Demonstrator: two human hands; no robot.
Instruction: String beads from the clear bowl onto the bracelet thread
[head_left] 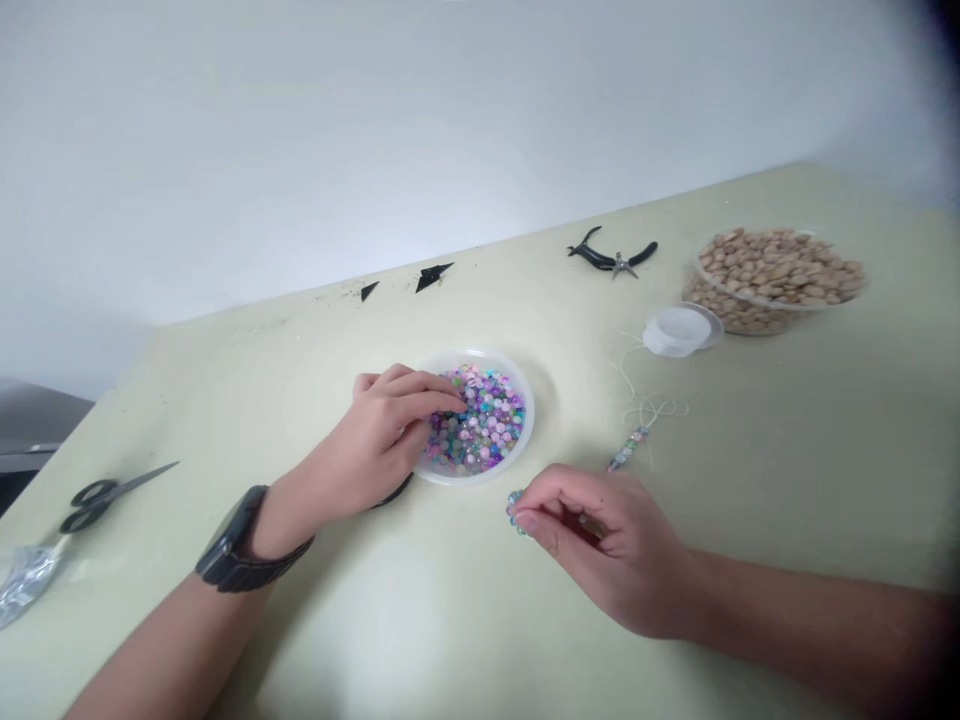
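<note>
Left fingers (427,398) curled down into mixed purple, pink and teal beads (480,420) in a clear plastic bowl (526,420), resting at its near side; cannot tell whether they have hold of any. Right fingers (544,505) pinched closed on a small teal bead (514,505), just beside the bowl. Short beaded strand (630,450) on the surface (757,480) ahead of the right fingers, thread looping toward a white plastic spool case (679,330). Pliers (611,257) farther ahead. Scissors (94,505) out past the left fingers.
</note>
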